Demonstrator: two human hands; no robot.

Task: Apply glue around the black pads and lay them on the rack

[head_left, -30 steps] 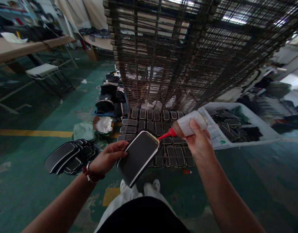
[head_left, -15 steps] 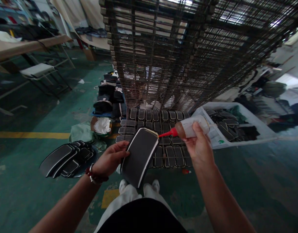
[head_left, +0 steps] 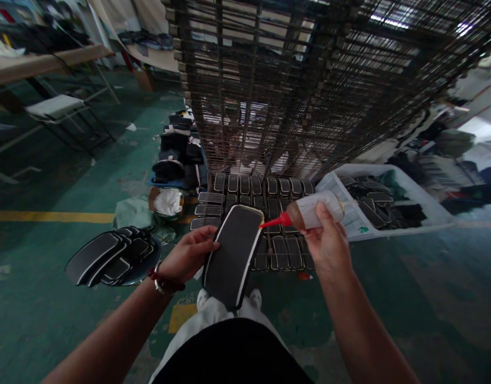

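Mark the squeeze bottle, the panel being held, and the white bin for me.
Squeeze bottle [head_left: 310, 210]: head view, on its pale body.
Panel [head_left: 231, 250]: head view, on its dark face.
White bin [head_left: 419, 231]: head view, on its near rim.

The left hand [head_left: 193, 253] grips a dark rectangular panel with rounded corners and white edging [head_left: 233, 256] by its side. At the panel's upper right corner, the right hand [head_left: 329, 240] holds a pale-wrapped squeeze bottle with a red nozzle [head_left: 305, 212], nozzle tip at the edging.

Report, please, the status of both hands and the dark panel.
Left hand gripping dark panel by its edge. Right hand holding bottle, red tip at panel's upper right corner. Nothing seen blocking the tip.
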